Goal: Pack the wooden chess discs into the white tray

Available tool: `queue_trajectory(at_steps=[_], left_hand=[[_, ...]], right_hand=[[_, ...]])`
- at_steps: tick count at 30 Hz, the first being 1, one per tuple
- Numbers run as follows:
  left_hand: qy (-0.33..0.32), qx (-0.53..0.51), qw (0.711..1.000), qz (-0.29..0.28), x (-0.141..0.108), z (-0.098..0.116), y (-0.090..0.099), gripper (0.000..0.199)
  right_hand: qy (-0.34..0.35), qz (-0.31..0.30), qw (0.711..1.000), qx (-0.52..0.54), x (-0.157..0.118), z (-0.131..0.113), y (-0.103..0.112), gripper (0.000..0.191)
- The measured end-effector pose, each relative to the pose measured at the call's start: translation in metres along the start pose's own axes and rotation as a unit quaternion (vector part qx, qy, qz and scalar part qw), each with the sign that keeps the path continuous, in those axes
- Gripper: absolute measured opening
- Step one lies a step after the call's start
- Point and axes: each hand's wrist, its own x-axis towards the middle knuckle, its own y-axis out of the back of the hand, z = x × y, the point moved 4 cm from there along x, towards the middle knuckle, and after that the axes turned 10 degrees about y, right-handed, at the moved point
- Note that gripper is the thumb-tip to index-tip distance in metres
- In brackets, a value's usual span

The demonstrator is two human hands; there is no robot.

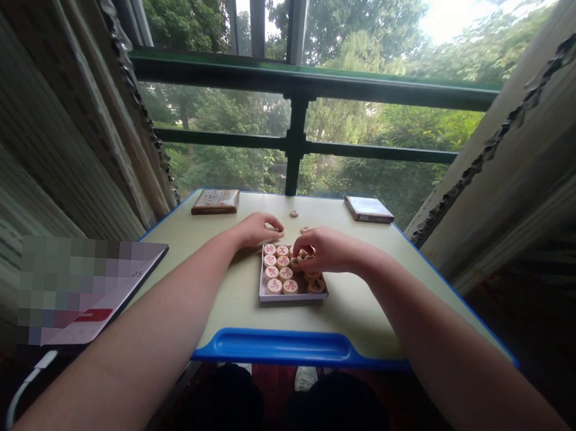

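Observation:
A shallow white box (292, 299) on the table holds several round wooden pieces with red or dark characters, such as a red-marked piece (274, 286) at its front left. My right hand (318, 248) is over the box's back right part, fingers closed on a round piece (295, 263). Behind the box's left corner, my left hand (260, 231) pinches another round piece (280, 231) near the tabletop. One loose piece (294, 214) lies farther back, and a second (305, 229) sits just behind my right hand.
The pale table (233, 310) has a blue edge with a molded tray (282, 345) in front. A brown box (215, 201) lies back left, a flat case (369, 209) back right. A partly pixelated screen (102, 302) stands at left. Curtains flank the window.

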Motion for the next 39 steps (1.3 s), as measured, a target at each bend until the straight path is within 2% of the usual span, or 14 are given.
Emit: queue_trajectory(at_steps=[3,5,8,9,11,13,15,23,29,34,39], left_hand=[[-0.002,0.007,1.000,0.003,0.004,-0.005,0.000,0.023],[-0.006,0.004,1.000,0.008,0.007,-0.008,0.000,0.026],[-0.007,-0.006,1.000,0.022,0.009,-0.011,0.000,0.031],[-0.004,-0.010,1.000,0.027,0.010,-0.011,0.001,0.032],[0.003,-0.019,0.999,0.034,0.010,-0.012,0.002,0.032],[0.005,-0.027,0.999,0.035,0.010,-0.011,0.002,0.032],[0.004,-0.032,0.999,0.038,0.010,-0.011,0.002,0.031],[0.010,-0.020,1.000,0.011,0.014,-0.016,-0.002,0.035],[0.003,-0.040,0.999,-0.004,0.015,-0.016,-0.001,0.050],[0.022,-0.020,0.999,0.023,0.014,-0.016,0.000,0.051],[0.045,-0.048,0.997,0.030,0.018,-0.021,0.000,0.053]], right_hand=[[-0.002,0.029,1.000,0.002,0.002,0.006,0.003,0.018],[-0.020,0.081,0.996,-0.013,0.003,0.018,0.006,0.018],[-0.081,0.182,0.979,-0.052,0.001,0.046,0.007,0.024],[-0.101,0.193,0.974,-0.065,0.000,0.056,0.006,0.026],[-0.110,0.162,0.978,-0.076,0.000,0.071,-0.001,0.031],[-0.114,0.122,0.984,-0.058,-0.001,0.081,-0.007,0.027],[-0.117,0.117,0.985,-0.045,-0.001,0.085,-0.009,0.024],[-0.096,0.119,0.988,0.005,0.002,0.077,-0.013,0.025],[-0.085,0.100,0.988,0.080,0.002,0.076,-0.015,0.040],[-0.121,0.112,0.986,0.027,-0.001,0.081,-0.010,0.025],[-0.155,0.127,0.979,-0.032,0.000,0.086,-0.009,0.021]])
